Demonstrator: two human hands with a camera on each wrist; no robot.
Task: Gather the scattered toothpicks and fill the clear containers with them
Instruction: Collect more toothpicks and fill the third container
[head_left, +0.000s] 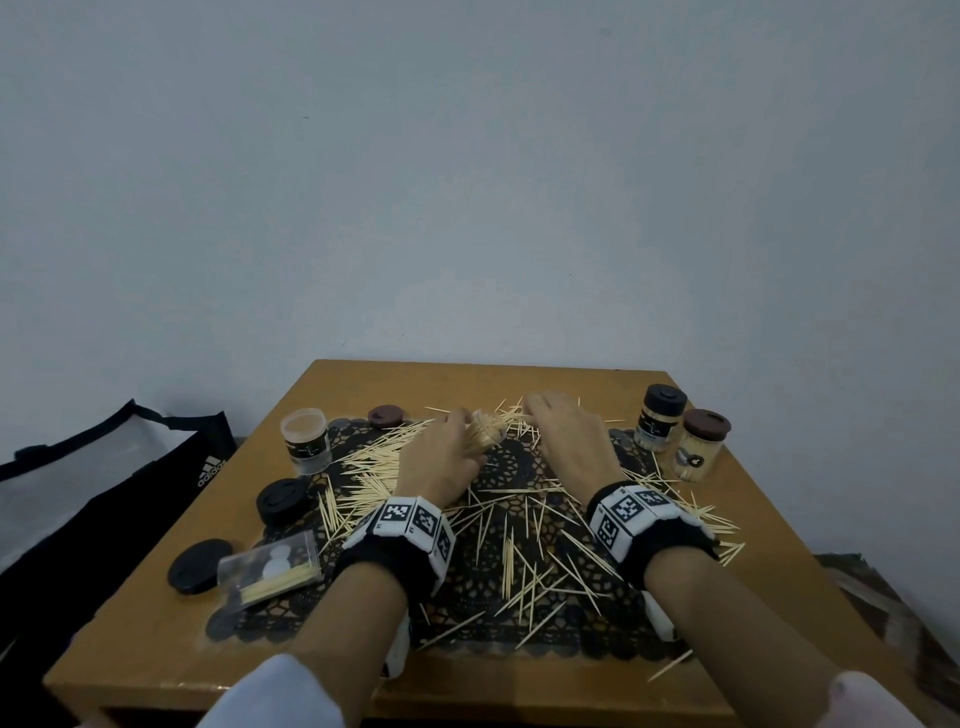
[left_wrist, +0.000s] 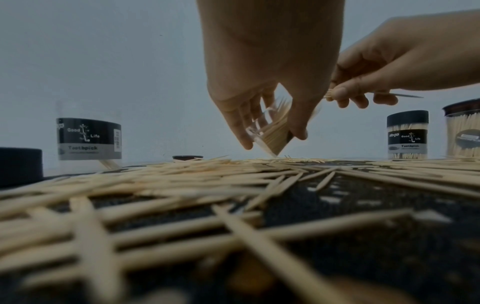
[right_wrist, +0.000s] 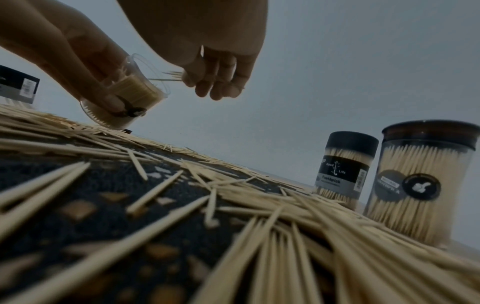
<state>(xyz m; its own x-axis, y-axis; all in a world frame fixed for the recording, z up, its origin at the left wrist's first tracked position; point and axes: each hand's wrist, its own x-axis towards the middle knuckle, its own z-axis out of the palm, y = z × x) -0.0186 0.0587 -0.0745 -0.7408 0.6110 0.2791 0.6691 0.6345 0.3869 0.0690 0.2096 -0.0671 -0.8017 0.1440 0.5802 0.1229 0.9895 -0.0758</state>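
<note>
From the head view we see a brown wooden tabletop (head_left: 737, 587) with a black lace mat (head_left: 509, 561) under a spread of loose pale wooden toothpicks (head_left: 524, 566). Our left hand (head_left: 441, 457) is curled around a clear round plastic container (head_left: 485, 434), tilted and part-filled with toothpicks, near the far middle of the mat. Our right hand (head_left: 566, 436) sits just beside it, fingers bent down; from here we cannot tell what they hold. At the left stand an open clear jar with a black label (head_left: 306, 441), 2 black round lids (head_left: 283, 500), a brown lid (head_left: 387, 415) and a clear flat plastic box (head_left: 270, 566) with a few toothpicks inside. At the far right stand a black-capped full jar (head_left: 660, 423) and a brown-capped full jar (head_left: 701, 444), close together. A black bag (head_left: 104, 493) lies off the left edge, partly cut off.

In the left wrist view the left hand (left_wrist: 262, 82) grips the tilted container (left_wrist: 272, 131), its lower corner just above the toothpicks (left_wrist: 182, 185). The right hand (left_wrist: 389, 67) pinches a small bunch of toothpicks (left_wrist: 331, 94) beside the container's mouth. The near toothpicks are blurred, and the brown-capped jar (left_wrist: 465, 133) is cut by the right edge.

In the right wrist view the right hand (right_wrist: 215, 67) pinches the bunch (right_wrist: 172, 75), its tips pointing at the container (right_wrist: 132, 92) in the left hand (right_wrist: 64, 51). The 2 full jars (right_wrist: 342, 170) stand at the right; the foreground is blurred.
</note>
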